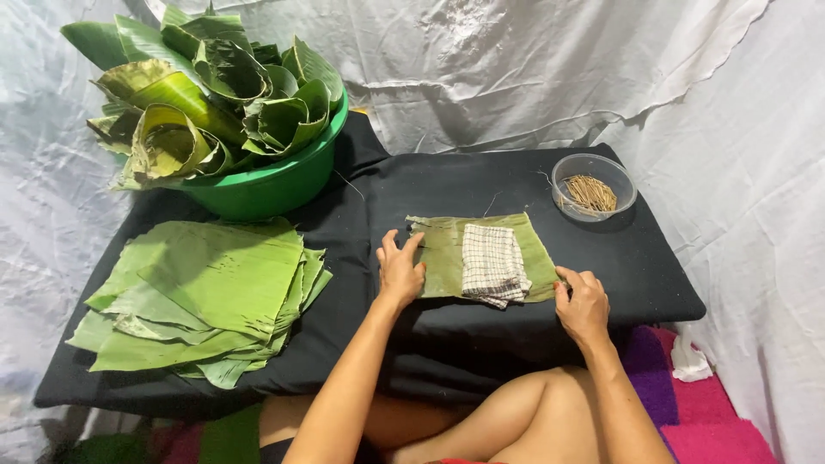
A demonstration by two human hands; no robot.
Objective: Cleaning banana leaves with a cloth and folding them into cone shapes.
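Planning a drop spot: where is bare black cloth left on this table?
Free: the strip behind the leaf under the hands, between the green basin and the clear bowl of sticks, and the near edge between the left hand and right hand. Crowded: the left side, under the stack of flat leaves.

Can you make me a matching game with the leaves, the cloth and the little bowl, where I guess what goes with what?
Things:
1. checked cloth
2. green basin
3. clear bowl
4. flat leaf stack

Places or contents:
A. holds thin brown sticks
B. lies on the leaf piece between the two hands
C. lies spread on the black cloth, on the left
D. is full of rolled leaves

Pairs: 1-B, 2-D, 3-A, 4-C.

The left hand presses the leaf piece's left edge and the right hand touches its right corner.
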